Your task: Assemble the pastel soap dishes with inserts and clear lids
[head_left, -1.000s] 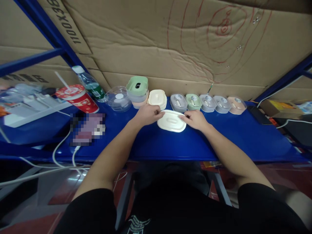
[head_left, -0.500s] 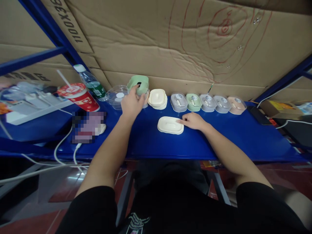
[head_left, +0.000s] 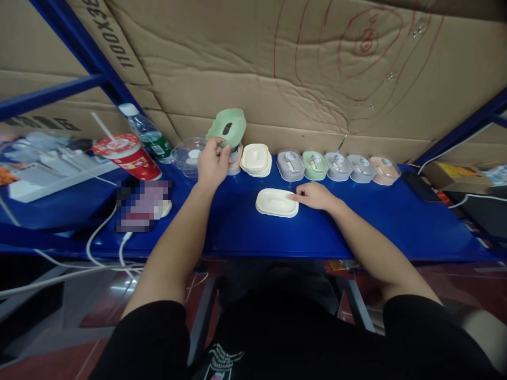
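Note:
My left hand [head_left: 214, 162] pinches the near edge of a green plastic tray-like piece [head_left: 233, 125] with a dark oval slot, which is tilted up. Under it, a pinkish container [head_left: 235, 167] shows in part. My right hand [head_left: 315, 196] rests on the table, its thumb and fingers closed at the right end of a cream oval dish-shaped piece [head_left: 273, 202] that lies flat. Just right of the green piece stands a stack of cream square pieces [head_left: 256, 159]. Left of it is a clear plastic bowl [head_left: 182, 157] with a white label.
Several small lidded boxes, among them a green one [head_left: 315, 165] and a pink one [head_left: 384, 170], form a row at the back. At left are a red cup with a straw [head_left: 137, 161], a water bottle [head_left: 152, 141] and a power strip [head_left: 55, 182]. Cardboard [head_left: 222, 63] stands behind.
The green piece has been lifted at one side and tilted by my left hand, uncovering more of the stack below. My right hand and the cream oval piece stay where they were.

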`<state>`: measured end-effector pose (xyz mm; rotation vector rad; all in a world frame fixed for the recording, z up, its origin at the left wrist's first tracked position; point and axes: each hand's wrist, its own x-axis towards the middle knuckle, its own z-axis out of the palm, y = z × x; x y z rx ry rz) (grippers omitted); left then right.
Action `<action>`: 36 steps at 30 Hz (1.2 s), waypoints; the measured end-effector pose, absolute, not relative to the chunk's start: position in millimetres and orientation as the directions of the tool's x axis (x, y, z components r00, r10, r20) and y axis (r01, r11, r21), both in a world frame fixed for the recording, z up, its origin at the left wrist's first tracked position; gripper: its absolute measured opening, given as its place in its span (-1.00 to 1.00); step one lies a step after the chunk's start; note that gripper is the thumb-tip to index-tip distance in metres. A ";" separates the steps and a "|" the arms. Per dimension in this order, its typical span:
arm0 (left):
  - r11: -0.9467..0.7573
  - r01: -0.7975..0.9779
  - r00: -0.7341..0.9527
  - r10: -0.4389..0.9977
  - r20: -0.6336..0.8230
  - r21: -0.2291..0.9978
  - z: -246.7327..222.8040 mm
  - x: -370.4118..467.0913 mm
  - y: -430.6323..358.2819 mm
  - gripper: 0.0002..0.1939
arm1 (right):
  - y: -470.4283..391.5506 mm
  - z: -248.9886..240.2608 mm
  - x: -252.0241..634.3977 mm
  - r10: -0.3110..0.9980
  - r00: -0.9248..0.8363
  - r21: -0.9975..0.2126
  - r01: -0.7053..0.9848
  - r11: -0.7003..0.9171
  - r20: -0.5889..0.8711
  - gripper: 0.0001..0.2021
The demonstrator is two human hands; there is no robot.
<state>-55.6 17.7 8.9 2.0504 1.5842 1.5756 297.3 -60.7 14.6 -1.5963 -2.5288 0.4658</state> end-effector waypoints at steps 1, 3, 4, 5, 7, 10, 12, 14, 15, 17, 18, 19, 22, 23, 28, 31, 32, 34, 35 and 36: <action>-0.469 0.636 -0.081 0.749 0.657 0.613 8.6 -54.6 17.7 -0.66 | -60.4 13.7 297.9 0.896 -0.439 -0.326 0.858 0.398 -0.061 -0.52; -0.496 0.620 -0.079 0.731 0.677 0.608 8.5 -51.3 16.1 -0.65 | -59.9 11.6 299.0 0.899 -0.436 -0.347 0.850 0.396 -0.045 -0.51; -0.506 0.615 -0.075 0.726 0.684 0.604 8.7 -49.1 14.5 -0.63 | -59.7 10.6 299.5 0.902 -0.431 -0.360 0.846 0.393 -0.028 -0.51; -0.513 0.615 -0.067 0.722 0.689 0.598 9.0 -46.6 12.1 -0.60 | -59.6 9.7 300.1 0.906 -0.423 -0.376 0.840 0.391 -0.002 -0.52; -0.512 0.637 -0.051 0.717 0.695 0.575 10.7 -41.2 4.9 -0.55 | -59.6 8.6 301.3 0.918 -0.387 -0.421 0.822 0.385 0.085 -0.59; -0.476 0.714 -0.002 0.731 0.682 0.513 16.6 -33.3 -11.4 -0.56 | -60.9 10.1 303.0 0.926 -0.279 -0.501 0.781 0.373 0.253 -0.58; -0.457 0.759 0.056 0.756 0.653 0.465 22.6 -28.8 -23.5 -0.54 | -62.6 12.9 303.6 0.923 -0.198 -0.541 0.761 0.357 0.330 -0.43; -0.465 0.776 0.125 0.776 0.619 0.426 28.7 -24.3 -34.1 -0.47 | -65.3 16.1 303.8 0.920 -0.140 -0.558 0.759 0.337 0.366 -0.29; -0.478 0.776 0.157 0.779 0.607 0.412 31.2 -21.8 -38.4 -0.44 | -66.9 17.4 303.7 0.921 -0.125 -0.558 0.763 0.327 0.370 -0.25; -0.518 0.767 0.230 0.773 0.591 0.379 34.3 -15.8 -45.0 -0.41 | -70.8 19.0 303.8 0.921 -0.122 -0.537 0.781 0.319 0.369 -0.25; -0.543 0.758 0.270 0.765 0.584 0.361 34.8 -12.1 -47.4 -0.40 | -72.7 19.2 304.0 0.920 -0.128 -0.517 0.794 0.319 0.371 -0.28; -0.569 0.744 0.309 0.758 0.575 0.350 34.9 -8.0 -49.3 -0.41 | -74.5 19.1 304.3 0.916 -0.135 -0.494 0.808 0.322 0.377 -0.32; -0.613 0.692 0.390 0.762 0.517 0.381 33.4 4.5 -53.5 -0.38 | -77.9 19.4 306.4 0.893 -0.160 -0.428 0.833 0.351 0.421 -0.34; -0.604 0.684 0.395 0.777 0.490 0.408 33.1 7.8 -54.4 -0.37 | -78.1 20.5 307.2 0.884 -0.173 -0.416 0.832 0.367 0.434 -0.31; -0.513 0.717 0.381 0.855 0.351 0.472 34.3 11.6 -52.2 -0.38 | -77.0 34.1 306.5 0.933 -0.248 -0.396 0.854 0.337 0.259 -0.22; -0.532 0.730 0.482 0.846 0.230 0.429 32.7 7.3 -45.4 -0.44 | -79.2 41.7 300.2 0.932 -0.341 -0.456 0.853 0.254 -0.119 -0.21; -0.539 0.739 0.523 0.837 0.161 0.404 31.0 6.1 -42.6 -0.46 | -80.4 43.0 297.5 0.898 -0.373 -0.474 0.850 0.229 -0.235 -0.21; -0.545 0.752 0.584 0.812 0.008 0.371 26.5 5.0 -37.3 -0.48 | -82.3 44.0 292.7 0.840 -0.400 -0.486 0.852 0.194 -0.367 -0.22; -0.545 0.754 0.600 0.798 -0.049 0.367 24.1 5.1 -35.2 -0.49 | -82.8 43.9 291.0 0.832 -0.398 -0.484 0.855 0.185 -0.386 -0.22; -0.546 0.752 0.612 0.786 -0.084 0.369 22.0 5.7 -33.6 -0.49 | -82.8 43.6 290.1 0.835 -0.392 -0.481 0.858 0.179 -0.386 -0.23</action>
